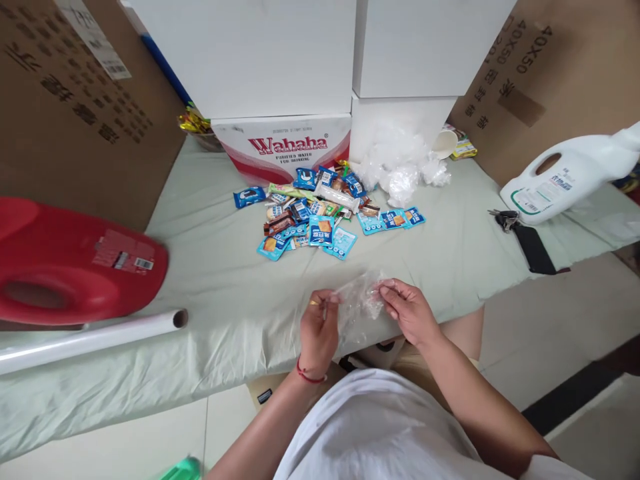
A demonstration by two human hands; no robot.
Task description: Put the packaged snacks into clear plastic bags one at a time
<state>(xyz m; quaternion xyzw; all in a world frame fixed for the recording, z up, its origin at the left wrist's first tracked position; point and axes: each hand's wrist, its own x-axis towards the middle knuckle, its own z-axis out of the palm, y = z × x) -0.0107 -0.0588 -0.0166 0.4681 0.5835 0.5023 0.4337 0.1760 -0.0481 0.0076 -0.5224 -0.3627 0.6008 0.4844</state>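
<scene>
A clear plastic bag is stretched between my two hands, just over the front edge of the cloth-covered table. My left hand pinches its left side between thumb and fingers. On the other side, my right hand grips the crumpled right part. The bag looks flat, with nothing visible inside. Beyond it lies a pile of small wrapped snacks in blue, brown and white packets. A short row of blue packets sits at the pile's right.
White boxes, one marked Wahaha, stand behind the snacks. Crumpled clear plastic lies beside them. At left are a red jug and a white roll. A white detergent bottle, keys and black phone rest at right.
</scene>
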